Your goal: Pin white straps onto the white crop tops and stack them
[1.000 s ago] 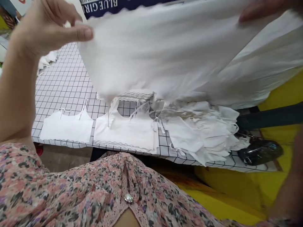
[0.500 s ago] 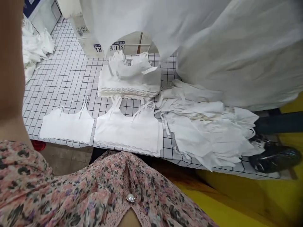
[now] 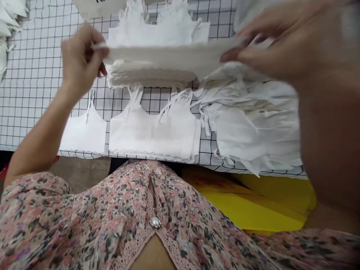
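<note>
Pinching a strip of white cloth by its two ends, the hands stand well apart, the left hand and the right hand each clamped on one end between thumb and fingers. The cloth runs nearly level between them, drawn out almost flat. Held by the ends like this, it seems to stay spread and lifted clear of what lies beneath, rather than sagging or folding on itself.

Just below it sits a squared stack of white camisole tops, the scalloped hems lined up along its near side and looser pieces heaped on top. Nearer, a single white camisole top lies flat on the left, with a wider white piece beside it, perhaps two overlapped tops, hems toward the near table edge and straps pointing far, laid out so that their shape shows. To the right, a loose pile of white garments spreads with its straps tangled, and more white pieces bunch at the far left. All rest on a white table covering with a black grid, which looks handy for lining up edges. Past the near edge show a yellow surface and the person's floral dress with its pearl button.
</note>
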`<state>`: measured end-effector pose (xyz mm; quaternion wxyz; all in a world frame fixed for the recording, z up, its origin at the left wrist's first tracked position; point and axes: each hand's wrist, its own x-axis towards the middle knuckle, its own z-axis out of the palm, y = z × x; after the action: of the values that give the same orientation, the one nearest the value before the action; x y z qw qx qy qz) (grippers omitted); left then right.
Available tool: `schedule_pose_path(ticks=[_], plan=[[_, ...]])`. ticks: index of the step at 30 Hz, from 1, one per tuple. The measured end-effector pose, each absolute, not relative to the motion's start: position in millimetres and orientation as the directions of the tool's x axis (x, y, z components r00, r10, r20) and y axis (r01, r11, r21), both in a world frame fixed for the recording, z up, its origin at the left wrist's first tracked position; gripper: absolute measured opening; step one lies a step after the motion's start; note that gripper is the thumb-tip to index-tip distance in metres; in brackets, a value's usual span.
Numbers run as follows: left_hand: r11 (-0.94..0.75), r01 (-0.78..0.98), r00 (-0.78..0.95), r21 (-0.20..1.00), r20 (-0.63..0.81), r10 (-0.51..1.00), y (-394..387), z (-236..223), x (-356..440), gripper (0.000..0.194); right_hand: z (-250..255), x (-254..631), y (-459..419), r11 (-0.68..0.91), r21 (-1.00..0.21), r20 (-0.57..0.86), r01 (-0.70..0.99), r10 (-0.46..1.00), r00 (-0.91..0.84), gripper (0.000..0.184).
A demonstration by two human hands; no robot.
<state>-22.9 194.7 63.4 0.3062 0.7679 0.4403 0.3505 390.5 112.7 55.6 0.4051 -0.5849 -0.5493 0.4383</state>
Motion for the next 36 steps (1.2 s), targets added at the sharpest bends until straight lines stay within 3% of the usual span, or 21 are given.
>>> schedule_pose_path(ticks=[2,4,9,13,18,22,25,27,30,32,34,36], plan=[[-0.371,0.492,0.349,0.788,0.212,0.913,162.2,33.2,-26.3,0.01,27.4,375.7,90.5,0.069,-0.822,0.128,0.565,0.99,0.065,0.023],[-0.361,0.518,0.336,0.776,0.204,0.92,138.2,13.5,-37.3,0.005,7.5,369.9,63.3,0.143,-0.725,0.229,0.674,0.973,0.04,0.016],[-0.511,0.6,0.429,0.615,0.291,0.855,70.8,-9.3,-68.3,0.022,-23.8,364.7,-13.4,0.268,-0.56,0.339,0.784,0.938,-0.079,0.012],[-0.634,0.579,0.524,0.512,0.362,0.771,21.5,-33.6,-80.6,0.027,-57.8,354.8,-49.4,0.467,-0.39,0.509,0.793,0.828,-0.237,0.011],[-0.69,0.548,0.544,0.473,0.425,0.724,-1.2,-49.7,-85.0,0.031,-76.4,348.7,-65.7,0.518,-0.326,0.601,0.791,0.759,-0.25,0.021],[-0.711,0.539,0.577,0.452,0.416,0.702,-12.2,-53.7,-91.6,0.036,-78.2,351.7,-89.1,0.488,-0.294,0.558,0.822,0.786,-0.268,0.02],[-0.737,0.573,0.642,0.359,0.362,0.676,-20.8,-51.6,-94.2,0.034,-77.8,351.6,-106.4,0.51,-0.218,0.501,0.832,0.79,-0.353,0.025],[-0.708,0.623,0.623,0.331,0.337,0.706,-24.3,-44.8,-88.4,0.033,-73.3,343.5,-110.3,0.526,-0.197,0.478,0.827,0.788,-0.388,0.04],[-0.629,0.656,0.542,0.418,0.319,0.777,-23.8,-37.2,-62.4,0.042,-66.1,313.3,-101.6,0.523,-0.219,0.416,0.824,0.814,-0.406,0.068],[-0.582,0.674,0.536,0.455,0.241,0.809,-21.1,-42.9,-37.5,0.05,-67.9,288.1,-92.2,0.481,-0.228,0.312,0.846,0.859,-0.405,0.077],[-0.497,0.754,0.495,0.43,0.128,0.86,-19.9,-58.2,-15.3,0.056,-76.4,270.8,-88.4,0.422,-0.219,0.204,0.879,0.901,-0.382,0.083],[-0.391,0.831,0.397,0.395,0.07,0.915,-22.5,-76.8,-2.4,0.073,-86.6,269.2,-93.3,0.366,-0.203,0.139,0.908,0.929,-0.343,0.086]])
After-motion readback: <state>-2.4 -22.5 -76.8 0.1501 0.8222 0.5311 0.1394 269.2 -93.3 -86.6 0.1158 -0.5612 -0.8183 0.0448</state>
